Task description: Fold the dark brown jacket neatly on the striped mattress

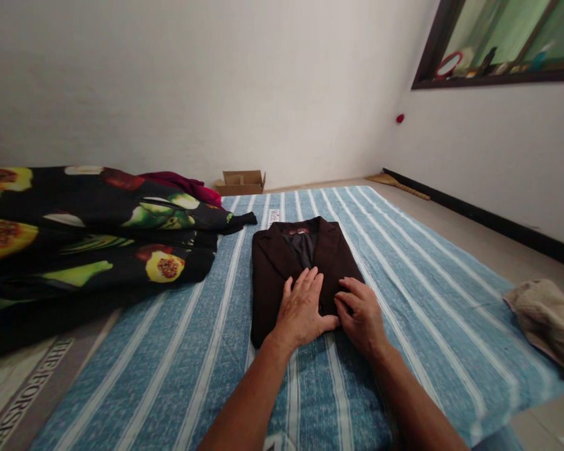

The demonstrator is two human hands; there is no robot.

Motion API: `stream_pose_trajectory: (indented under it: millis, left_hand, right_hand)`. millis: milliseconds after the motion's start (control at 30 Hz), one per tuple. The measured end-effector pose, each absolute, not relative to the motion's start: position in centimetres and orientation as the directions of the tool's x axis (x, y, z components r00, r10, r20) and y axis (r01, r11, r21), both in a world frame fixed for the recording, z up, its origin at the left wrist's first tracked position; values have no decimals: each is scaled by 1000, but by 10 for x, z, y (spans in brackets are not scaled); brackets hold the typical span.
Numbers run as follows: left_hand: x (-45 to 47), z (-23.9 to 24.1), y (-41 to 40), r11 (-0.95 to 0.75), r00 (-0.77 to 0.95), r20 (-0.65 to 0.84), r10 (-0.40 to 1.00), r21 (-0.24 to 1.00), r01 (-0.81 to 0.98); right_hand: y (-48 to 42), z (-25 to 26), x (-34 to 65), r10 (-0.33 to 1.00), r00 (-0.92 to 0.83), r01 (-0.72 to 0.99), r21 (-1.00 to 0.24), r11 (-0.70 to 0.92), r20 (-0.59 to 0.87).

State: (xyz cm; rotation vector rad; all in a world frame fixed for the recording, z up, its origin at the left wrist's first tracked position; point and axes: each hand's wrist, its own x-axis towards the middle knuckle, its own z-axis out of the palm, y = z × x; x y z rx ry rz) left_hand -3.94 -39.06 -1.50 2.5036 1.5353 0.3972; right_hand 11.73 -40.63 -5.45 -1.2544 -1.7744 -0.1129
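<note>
Fingers of the left hand lie spread on the jacket, pressing or resting, not gripping. Right hand is half curled at the jacket's right front; can't tell if it's pinching cloth. Jacket sits folded on the striped sheet, collar pointing away from the person.

Risks, my read: if the right hand does have cloth, lifting would pull that front askew. Hard push from the left palm could crease the front or skid the jacket, since loose sheet may bunch underneath. Sliding it left would hit the printed garment, whose cuff lies near the collar.
</note>
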Motion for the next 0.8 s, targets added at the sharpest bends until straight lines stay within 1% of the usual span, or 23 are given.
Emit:
stream_pose_trajectory:
  millis: [267, 367, 467, 633, 733, 800]
  left_hand:
    - [-40, -16, -390, -457, 439, 131, 889, 298, 838]
    - [-39, -15, -391, -451, 433, 126, 892, 300, 841]
    - [-39, -15, -391, -446, 433, 112, 894, 300, 843]
    - [-39, -15, -391, -447, 431, 122, 894, 301, 843]
    - [-39, -16, -390, -448, 433, 119, 894, 298, 843]
    - [-39, -16, -390, -449, 435, 118, 893, 294, 843]
  right_hand:
    - [-401, -49, 109, 755, -127, 848, -325, 419, 643]
    - [-397, -50, 108, 771, -131, 847, -334, 414, 623]
    - [-396, -54, 108, 775, -109, 821, -384, 424, 623]
    - [-396, -59, 116, 739, 39, 764, -497, 412, 673]
    - [-396, -59, 128, 729, 184, 745, -577, 334, 660]
    - [-395, -58, 136, 698, 292, 742, -615, 265, 653]
